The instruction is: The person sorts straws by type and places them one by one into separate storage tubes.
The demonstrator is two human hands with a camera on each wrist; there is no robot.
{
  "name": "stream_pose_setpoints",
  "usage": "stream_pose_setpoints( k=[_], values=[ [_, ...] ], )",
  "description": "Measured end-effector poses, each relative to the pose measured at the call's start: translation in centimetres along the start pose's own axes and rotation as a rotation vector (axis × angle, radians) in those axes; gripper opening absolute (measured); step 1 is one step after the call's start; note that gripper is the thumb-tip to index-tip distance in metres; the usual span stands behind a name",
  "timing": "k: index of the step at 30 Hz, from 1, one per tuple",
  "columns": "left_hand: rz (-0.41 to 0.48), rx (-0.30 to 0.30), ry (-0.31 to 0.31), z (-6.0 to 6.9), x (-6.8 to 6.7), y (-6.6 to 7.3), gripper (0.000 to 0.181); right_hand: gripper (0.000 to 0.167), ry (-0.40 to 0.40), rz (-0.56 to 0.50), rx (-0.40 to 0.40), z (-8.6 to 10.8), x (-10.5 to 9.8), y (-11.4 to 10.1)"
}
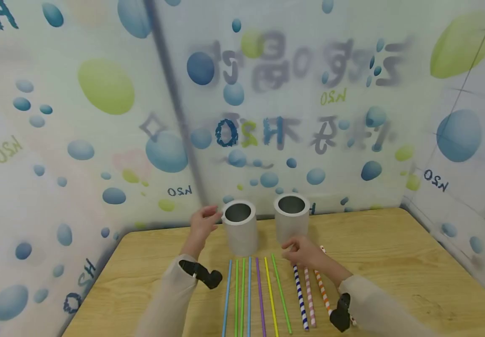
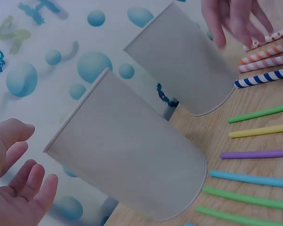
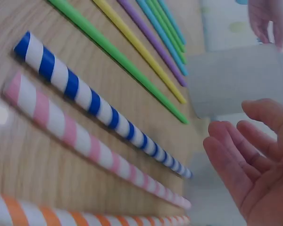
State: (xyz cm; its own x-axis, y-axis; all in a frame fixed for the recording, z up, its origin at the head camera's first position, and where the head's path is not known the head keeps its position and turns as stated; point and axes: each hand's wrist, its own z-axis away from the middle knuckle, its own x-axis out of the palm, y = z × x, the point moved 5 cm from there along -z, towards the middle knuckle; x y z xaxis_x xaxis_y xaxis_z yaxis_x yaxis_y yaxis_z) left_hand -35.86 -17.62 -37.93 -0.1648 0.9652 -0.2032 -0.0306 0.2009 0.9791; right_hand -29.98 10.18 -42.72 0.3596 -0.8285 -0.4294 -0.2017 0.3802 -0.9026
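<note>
Head view: I count two white cups (image 1: 242, 239), seven plain straws (image 1: 271, 296), four patterned straws (image 1: 300, 298); left hand (image 1: 202, 223), right hand (image 1: 303, 252): digits apart.

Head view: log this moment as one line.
left hand: empty, beside left white container | right hand: empty, near striped straws | solid-colored straws: lying on table | right white container: upright

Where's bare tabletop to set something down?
Bare table: a wide patch between the right sleeve and the right edge; a smaller one between the left sleeve and the left edge. Crowded: the middle, with plain straws, striped straws and two cups.
</note>
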Motion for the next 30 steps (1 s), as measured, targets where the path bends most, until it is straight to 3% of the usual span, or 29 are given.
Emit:
stream_pose_setpoints(
  k=[3, 10, 19, 26, 30],
  values=[
    [0.029, -0.029, 0.004, -0.2, 0.6, -0.4, 0.038, 0.027, 0.028, -0.001, 0.065, -0.6, 1.5, 0.8],
    [0.065, -0.044, -0.005, -0.2, 1.4, -1.0, 0.037, 0.017, 0.159, 0.114, 0.155, -1.4, 3.1, 1.5],
    [0.072, -0.062, 0.022, 0.1, 1.5, -0.9, 0.036, 0.024, 0.206, 0.169, 0.194, -1.8, 4.1, 1.8],
    [0.08, -0.072, 0.025, -0.1, 1.6, -1.2, 0.036, 0.025, 0.181, 0.2, 0.283, -2.1, 4.8, 2.7],
    [0.084, -0.075, 0.023, -0.2, 1.4, -1.3, 0.036, 0.026, 0.201, 0.208, 0.291, -2.2, 5.1, 2.6]
  ],
)
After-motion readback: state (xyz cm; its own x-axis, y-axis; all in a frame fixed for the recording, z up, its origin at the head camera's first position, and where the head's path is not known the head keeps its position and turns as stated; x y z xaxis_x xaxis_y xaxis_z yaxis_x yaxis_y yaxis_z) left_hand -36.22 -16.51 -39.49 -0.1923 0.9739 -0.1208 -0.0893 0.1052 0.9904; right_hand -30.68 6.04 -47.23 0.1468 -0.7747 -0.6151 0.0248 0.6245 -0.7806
